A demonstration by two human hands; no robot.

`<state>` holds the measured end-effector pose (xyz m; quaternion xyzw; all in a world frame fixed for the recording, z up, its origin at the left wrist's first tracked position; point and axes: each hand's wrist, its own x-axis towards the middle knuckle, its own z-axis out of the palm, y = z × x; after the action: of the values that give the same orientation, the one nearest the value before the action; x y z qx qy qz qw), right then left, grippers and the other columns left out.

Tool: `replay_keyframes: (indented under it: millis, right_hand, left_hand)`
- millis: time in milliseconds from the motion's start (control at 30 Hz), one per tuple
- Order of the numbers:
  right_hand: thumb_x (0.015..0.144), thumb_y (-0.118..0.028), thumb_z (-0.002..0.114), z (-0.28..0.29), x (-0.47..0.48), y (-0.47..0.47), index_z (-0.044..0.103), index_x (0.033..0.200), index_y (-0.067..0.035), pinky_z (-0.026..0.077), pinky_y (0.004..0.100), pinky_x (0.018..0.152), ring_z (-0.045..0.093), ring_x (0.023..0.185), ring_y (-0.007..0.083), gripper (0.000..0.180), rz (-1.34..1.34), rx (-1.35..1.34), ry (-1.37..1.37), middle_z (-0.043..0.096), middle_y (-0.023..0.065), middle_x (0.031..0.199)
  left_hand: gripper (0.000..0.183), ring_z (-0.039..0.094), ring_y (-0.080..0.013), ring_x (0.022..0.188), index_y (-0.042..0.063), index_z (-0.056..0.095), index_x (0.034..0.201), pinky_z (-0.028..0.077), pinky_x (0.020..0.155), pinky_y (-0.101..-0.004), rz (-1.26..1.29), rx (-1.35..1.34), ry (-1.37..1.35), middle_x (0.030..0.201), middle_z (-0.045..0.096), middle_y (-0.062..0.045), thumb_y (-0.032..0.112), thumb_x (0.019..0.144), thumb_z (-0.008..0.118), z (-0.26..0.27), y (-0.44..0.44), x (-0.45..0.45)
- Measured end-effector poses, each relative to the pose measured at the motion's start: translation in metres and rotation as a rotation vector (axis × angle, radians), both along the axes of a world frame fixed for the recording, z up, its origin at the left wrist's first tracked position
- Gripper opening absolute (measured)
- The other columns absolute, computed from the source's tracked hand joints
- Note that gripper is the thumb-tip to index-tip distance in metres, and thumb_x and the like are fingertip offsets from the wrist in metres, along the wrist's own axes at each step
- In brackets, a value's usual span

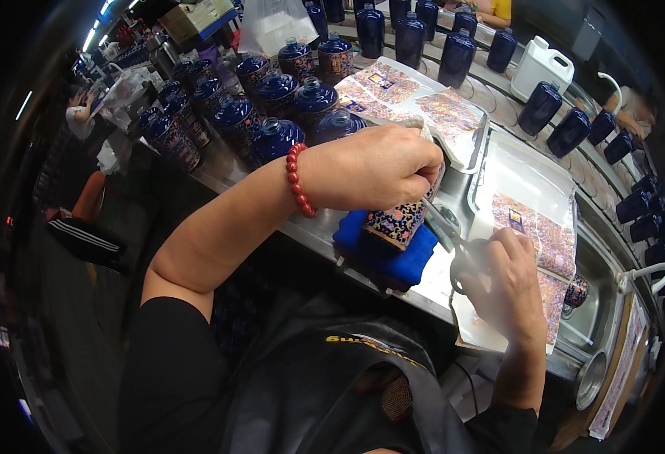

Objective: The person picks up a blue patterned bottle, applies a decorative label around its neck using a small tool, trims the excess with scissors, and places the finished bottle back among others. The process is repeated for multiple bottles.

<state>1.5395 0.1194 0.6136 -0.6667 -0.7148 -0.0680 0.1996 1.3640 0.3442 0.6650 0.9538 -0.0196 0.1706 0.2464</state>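
A bottle with a floral pattern on dark blue (pixel 396 224) lies tilted on a folded blue cloth (pixel 360 241) at the counter's front edge. My left hand (pixel 375 164), below a red bead bracelet, bends over the bottle's upper part with its fingers curled. What those fingers grip is hidden. A bit of pale crumpled cloth (pixel 420 125) shows past the knuckles. In my right hand (pixel 505 284) is a pair of scissors (pixel 439 222), partly blurred by glare. Their blades point at the bottle's right side, close to my left fingertips.
Several patterned bottles (pixel 233 116) crowd the metal counter at left. Printed floral sheets (pixel 389 85) lie on trays, with more sheets (pixel 531 224) at right beside a sink (pixel 593 312). Plain blue bottles (pixel 457 57) and a white jug (pixel 542 71) stand behind. Other people are partly visible.
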Motion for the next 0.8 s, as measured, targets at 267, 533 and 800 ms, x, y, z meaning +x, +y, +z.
replay_keyframes:
  millis: [267,533,800]
  right_hand:
    - [0.066,-0.009,0.081,0.001,-0.071,0.017,0.059,0.085,0.003,0.048,0.0441,0.081,0.057,0.092,0.037,0.032,0.059,0.019,0.313,0.054,0.0202,0.108]
    - [0.079,-0.025,0.076,-0.046,-0.217,0.165,0.059,0.085,0.0,0.052,0.0449,0.075,0.063,0.09,0.0368,0.031,0.303,-0.188,0.121,0.063,0.0183,0.092]
    - [0.083,-0.033,0.072,-0.116,-0.308,0.349,0.072,0.096,-0.003,0.057,0.0444,0.08,0.07,0.093,0.0359,0.032,0.104,-0.405,-0.184,0.073,0.0162,0.098]
  left_hand:
    - [0.018,0.064,-0.0223,0.077,-0.002,0.067,0.094,0.05,0.071,-0.033,0.201,-0.266,-0.244,0.082,0.066,-0.013,0.014,0.092,0.063,-0.006,0.014,-0.085]
    - [0.018,0.053,-0.0061,0.084,0.0,0.065,0.099,0.045,0.081,-0.0232,0.645,-0.658,-0.577,0.092,0.063,0.001,0.016,0.101,0.056,-0.047,0.031,-0.265]
    - [0.015,0.057,-0.0068,0.088,-0.001,0.066,0.1,0.047,0.083,-0.0226,0.872,-1.044,-0.692,0.095,0.064,-0.001,0.012,0.098,0.06,-0.12,0.033,-0.341]
